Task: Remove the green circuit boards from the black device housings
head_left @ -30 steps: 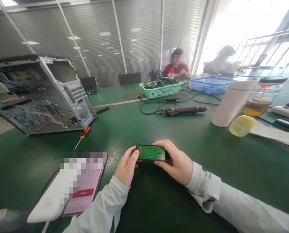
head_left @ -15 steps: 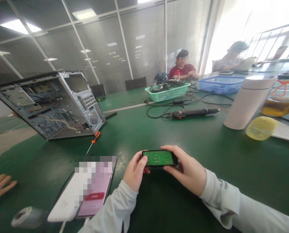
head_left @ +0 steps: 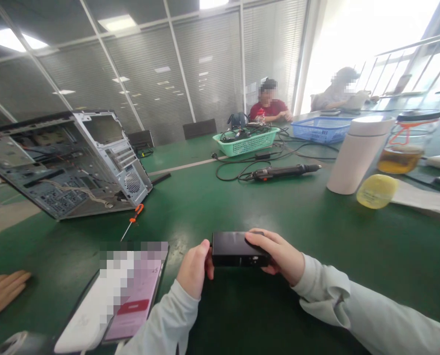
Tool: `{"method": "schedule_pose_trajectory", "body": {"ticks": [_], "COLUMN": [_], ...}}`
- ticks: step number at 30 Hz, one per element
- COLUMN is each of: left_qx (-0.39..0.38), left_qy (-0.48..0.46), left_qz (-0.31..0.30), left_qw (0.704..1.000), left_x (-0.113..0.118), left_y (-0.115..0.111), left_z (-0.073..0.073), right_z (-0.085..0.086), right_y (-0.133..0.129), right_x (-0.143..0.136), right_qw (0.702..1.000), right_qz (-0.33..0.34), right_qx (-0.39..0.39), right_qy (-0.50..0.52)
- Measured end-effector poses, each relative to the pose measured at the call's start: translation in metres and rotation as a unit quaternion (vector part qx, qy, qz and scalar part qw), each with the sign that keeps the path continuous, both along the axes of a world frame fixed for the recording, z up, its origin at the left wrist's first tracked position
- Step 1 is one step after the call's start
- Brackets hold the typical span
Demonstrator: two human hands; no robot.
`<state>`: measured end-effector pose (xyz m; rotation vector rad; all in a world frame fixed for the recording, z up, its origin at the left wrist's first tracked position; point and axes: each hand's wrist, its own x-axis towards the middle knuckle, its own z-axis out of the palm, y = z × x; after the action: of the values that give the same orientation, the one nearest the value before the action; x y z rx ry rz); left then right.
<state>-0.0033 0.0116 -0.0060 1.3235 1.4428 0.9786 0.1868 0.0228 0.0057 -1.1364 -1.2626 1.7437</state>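
Observation:
A small black rectangular electronic device (head_left: 229, 245) is held in front of me, just above the green table, with its smooth dark face up and small marks on its near side. My right hand (head_left: 279, 254) grips its right end, thumb on top and fingers underneath. At the left end, my left hand (head_left: 196, 266) pinches the device's edge between thumb and fingers. The circuit board seen on it earlier is hidden. Left of my hands lie a phone (head_left: 133, 315) with a pink screen and a white slab-shaped device (head_left: 83, 320).
An open computer case (head_left: 66, 165) stands at left, an orange-handled screwdriver (head_left: 136, 213) beside it. Beyond are a black electric screwdriver (head_left: 284, 171), a green basket (head_left: 245, 144) of cables and a blue basket (head_left: 319, 130). A tumbler (head_left: 356, 158) stands right. Another person's hand (head_left: 5, 293) rests at left.
My hands have turned the black device over: the green circuit board faced me before, and the plain black face shows now. The whole view has shifted slightly.

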Motion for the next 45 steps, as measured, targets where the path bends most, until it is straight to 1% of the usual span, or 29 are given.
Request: {"method": "schedule_pose_trajectory", "body": {"ticks": [3, 6, 8, 12, 14, 17, 19, 20, 23, 24, 26, 28, 30, 35, 40, 45], "left_qx": [0.029, 0.037, 0.035, 0.048, 0.055, 0.076, 0.09, 0.098, 0.136, 0.154, 0.191, 0.219, 0.228, 0.233, 0.237, 0.232], "left_qy": [0.006, -0.034, -0.055, -0.045, -0.04, -0.061, -0.071, -0.07, -0.052, -0.049, -0.052, -0.061, -0.063, -0.054, -0.043, -0.01], "left_qz": [-0.008, -0.003, -0.012, -0.052, -0.061, -0.049, -0.05, -0.051, -0.056, -0.058, -0.058, -0.058, -0.057, -0.056, -0.063, -0.049], "left_qw": [1.0, 0.999, 0.998, 0.996, 0.996, 0.994, 0.992, 0.991, 0.988, 0.985, 0.978, 0.972, 0.97, 0.969, 0.969, 0.971], "left_x": [0.001, 0.001, 0.001, 0.002, 0.005, 0.011, 0.013, 0.014, 0.013, 0.012, 0.012, 0.012, 0.012, 0.011, 0.009, 0.007], "left_y": [0.001, 0.003, 0.004, -0.001, -0.006, -0.011, -0.013, -0.013, -0.011, -0.011, -0.01, -0.009, -0.009, -0.01, -0.012, -0.011], "left_z": [-0.001, -0.003, -0.004, -0.003, 0.0, 0.004, 0.004, 0.004, 0.0, -0.001, -0.003, -0.004, -0.005, -0.004, -0.001, 0.002], "right_z": [0.002, 0.0, 0.0, 0.001, 0.001, 0.0, -0.002, -0.002, -0.003, -0.003, -0.004, -0.005, -0.007, -0.008, -0.005, -0.004], "right_y": [0.001, 0.002, 0.004, 0.004, 0.004, 0.001, 0.0, 0.0, 0.001, 0.002, 0.004, 0.005, 0.007, 0.007, 0.007, 0.008], "right_x": [0.0, 0.002, 0.003, 0.002, 0.002, 0.005, 0.008, 0.01, 0.015, 0.017, 0.018, 0.018, 0.018, 0.017, 0.019, 0.021], "right_qw": [0.997, 0.996, 0.996, 0.999, 0.999, 0.988, 0.97, 0.954, 0.877, 0.853, 0.827, 0.816, 0.814, 0.819, 0.822, 0.825], "right_qz": [-0.017, -0.024, -0.028, -0.032, -0.03, -0.014, -0.016, -0.02, -0.007, 0.004, 0.021, 0.017, 0.007, -0.023, -0.006, -0.017], "right_qx": [-0.064, -0.082, -0.077, -0.023, 0.036, 0.143, 0.227, 0.282, 0.448, 0.483, 0.519, 0.534, 0.54, 0.54, 0.535, 0.535], "right_qy": [0.041, 0.037, 0.033, 0.01, -0.014, -0.051, -0.079, -0.1, -0.176, -0.195, -0.215, -0.218, -0.216, -0.193, -0.194, -0.18]}}
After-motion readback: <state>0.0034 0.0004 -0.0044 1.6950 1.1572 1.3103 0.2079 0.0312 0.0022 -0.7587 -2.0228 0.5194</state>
